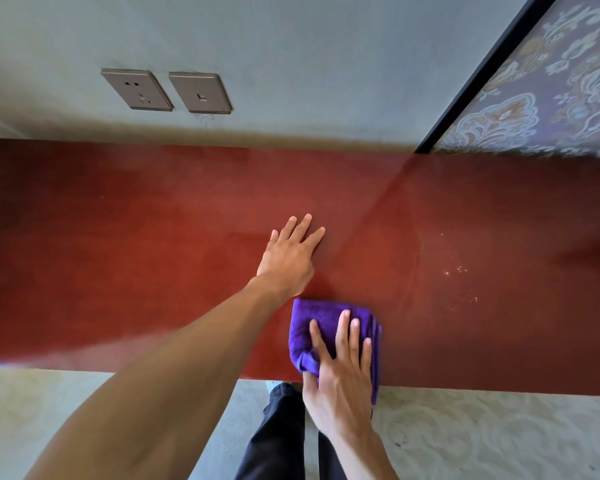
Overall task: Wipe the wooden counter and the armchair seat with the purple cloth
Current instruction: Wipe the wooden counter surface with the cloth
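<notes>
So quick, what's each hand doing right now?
Left hand: open, flat on the wooden counter, holding nothing.
Right hand: open, pressing flat on the purple cloth.

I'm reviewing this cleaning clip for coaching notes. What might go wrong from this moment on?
1. The purple cloth lies at the near edge of the wooden counter, one corner hanging over; a pull toward the body could drag it off.
2. Pale specks lie to the right, beyond the cloth; they may be missed.
3. The left hand rests flat on the counter and might leave prints.
</notes>
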The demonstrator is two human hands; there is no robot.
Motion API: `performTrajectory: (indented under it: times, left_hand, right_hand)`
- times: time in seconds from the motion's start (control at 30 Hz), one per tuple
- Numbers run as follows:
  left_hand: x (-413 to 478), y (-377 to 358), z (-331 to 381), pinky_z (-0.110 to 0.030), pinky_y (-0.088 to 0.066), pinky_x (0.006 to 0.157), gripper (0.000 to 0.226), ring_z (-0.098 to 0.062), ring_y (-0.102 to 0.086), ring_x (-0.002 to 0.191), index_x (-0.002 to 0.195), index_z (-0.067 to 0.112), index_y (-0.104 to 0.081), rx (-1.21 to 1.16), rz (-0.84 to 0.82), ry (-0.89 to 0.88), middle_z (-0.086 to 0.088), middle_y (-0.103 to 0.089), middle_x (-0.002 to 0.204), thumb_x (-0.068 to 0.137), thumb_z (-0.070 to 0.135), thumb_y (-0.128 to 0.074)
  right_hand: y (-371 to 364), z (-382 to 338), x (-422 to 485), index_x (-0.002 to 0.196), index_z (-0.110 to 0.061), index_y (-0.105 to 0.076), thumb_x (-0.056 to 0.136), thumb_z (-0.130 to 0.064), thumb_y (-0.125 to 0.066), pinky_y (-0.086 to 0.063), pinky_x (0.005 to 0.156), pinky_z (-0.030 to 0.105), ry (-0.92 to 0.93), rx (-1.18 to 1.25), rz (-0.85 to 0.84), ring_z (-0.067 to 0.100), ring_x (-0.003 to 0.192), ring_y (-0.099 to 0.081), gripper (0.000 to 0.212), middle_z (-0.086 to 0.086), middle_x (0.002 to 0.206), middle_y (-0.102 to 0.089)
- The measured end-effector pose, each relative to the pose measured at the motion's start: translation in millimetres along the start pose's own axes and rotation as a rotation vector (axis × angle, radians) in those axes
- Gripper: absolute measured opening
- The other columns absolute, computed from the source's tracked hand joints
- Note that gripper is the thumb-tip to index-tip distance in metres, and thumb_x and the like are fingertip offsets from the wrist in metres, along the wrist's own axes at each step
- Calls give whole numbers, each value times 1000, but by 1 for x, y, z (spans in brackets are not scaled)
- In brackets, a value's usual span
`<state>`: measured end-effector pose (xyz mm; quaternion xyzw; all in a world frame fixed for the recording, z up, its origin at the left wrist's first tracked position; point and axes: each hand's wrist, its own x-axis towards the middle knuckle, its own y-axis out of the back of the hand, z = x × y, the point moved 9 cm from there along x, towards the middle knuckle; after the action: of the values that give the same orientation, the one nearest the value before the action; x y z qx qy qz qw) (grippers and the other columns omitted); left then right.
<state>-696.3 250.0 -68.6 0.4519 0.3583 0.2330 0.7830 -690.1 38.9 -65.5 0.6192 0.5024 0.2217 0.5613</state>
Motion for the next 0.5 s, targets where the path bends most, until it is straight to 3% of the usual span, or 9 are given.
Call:
performTrajectory:
  times: [0.13,0.3,0.5]
  left_hand:
    - [-21,13,-15,-46,-29,119,56,-27,-24,150,145,25,-48,-147,209,23,-4,-34,160,92,8,-47]
    - [-55,-5,-19,-49,-23,122,65,-26,-23,151,151,24,-40,-25,233,28,-4,-32,161,88,9,-49]
    - [-30,-14,45,-52,-21,122,61,-28,-19,152,152,21,-37,35,249,-38,-4,-29,163,91,20,-45]
  right_hand:
    - [15,1,71,157,-35,-29,83,-42,-57,-7,124,54,-66,-4,32,35,156,-1,80,19,168,-2]
    - [40,12,150,158,-35,-26,86,-43,-57,-5,124,54,-23,-39,75,36,155,-1,78,19,168,-3]
    - [77,71,229,158,-37,-21,92,-49,-50,-5,125,52,9,-120,97,33,156,0,73,16,169,-1]
